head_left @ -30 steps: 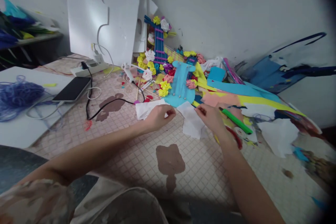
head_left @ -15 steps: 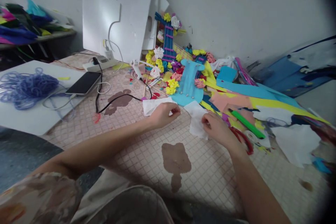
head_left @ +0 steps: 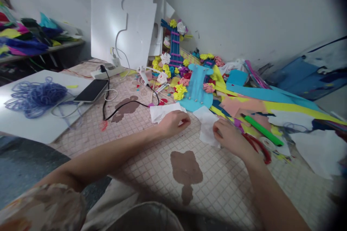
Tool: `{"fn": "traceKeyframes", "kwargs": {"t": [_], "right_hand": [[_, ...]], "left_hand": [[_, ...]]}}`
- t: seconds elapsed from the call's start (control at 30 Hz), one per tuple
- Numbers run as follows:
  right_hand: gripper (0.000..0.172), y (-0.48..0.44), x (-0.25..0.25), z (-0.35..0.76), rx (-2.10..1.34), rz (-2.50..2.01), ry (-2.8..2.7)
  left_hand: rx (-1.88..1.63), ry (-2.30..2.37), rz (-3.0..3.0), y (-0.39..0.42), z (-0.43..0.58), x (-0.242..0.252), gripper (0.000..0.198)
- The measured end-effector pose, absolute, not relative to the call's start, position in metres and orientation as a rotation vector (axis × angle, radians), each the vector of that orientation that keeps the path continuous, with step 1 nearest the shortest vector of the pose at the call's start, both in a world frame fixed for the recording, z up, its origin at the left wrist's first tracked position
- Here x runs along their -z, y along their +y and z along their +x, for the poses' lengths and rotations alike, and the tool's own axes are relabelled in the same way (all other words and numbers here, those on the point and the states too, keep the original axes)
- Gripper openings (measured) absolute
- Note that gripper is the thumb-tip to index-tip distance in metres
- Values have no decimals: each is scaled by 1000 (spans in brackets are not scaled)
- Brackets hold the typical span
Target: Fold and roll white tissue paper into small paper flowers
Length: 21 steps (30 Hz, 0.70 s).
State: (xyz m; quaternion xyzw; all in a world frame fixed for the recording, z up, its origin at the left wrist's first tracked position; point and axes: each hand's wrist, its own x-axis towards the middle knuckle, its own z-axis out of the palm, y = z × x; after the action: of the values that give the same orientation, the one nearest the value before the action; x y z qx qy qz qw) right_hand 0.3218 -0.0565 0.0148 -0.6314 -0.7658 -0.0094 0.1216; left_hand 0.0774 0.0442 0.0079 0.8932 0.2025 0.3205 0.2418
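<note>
L hand (head_left: 173, 123): fingers curled narrow — hold unclear
R hand (head_left: 231, 136): same
White paper nr R (head_left: 207, 127): might tear if tugged

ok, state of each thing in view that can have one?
Left hand: fingers curled; grip unclear
Right hand: fingers curled; grip unclear
Left paper: creased
Right paper: creased, at right hand
Phone: screen dark, cabled
Power strip: occupied; live or not unclear
Glue gun: set down; hot or cold unclear
Yarn: loose, tangled
White board: upright
</note>
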Motion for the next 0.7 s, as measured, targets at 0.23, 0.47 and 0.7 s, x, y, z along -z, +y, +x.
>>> {"fn": "traceKeyframes", "kwargs": {"t": [0.23, 0.47, 0.7], "right_hand": [[6, -57, -26, 307, 52, -1807, -1912], [7, -57, -18, 291, 145, -1787, -2078], [12, -68, -58, 287, -13, -1612, -1866]], "left_hand": [[-930, 477, 2485, 40, 78, -7, 10], [-876, 397, 2540, 34, 79, -5, 15], [-834, 419, 2493, 34, 79, -4, 13]]}}
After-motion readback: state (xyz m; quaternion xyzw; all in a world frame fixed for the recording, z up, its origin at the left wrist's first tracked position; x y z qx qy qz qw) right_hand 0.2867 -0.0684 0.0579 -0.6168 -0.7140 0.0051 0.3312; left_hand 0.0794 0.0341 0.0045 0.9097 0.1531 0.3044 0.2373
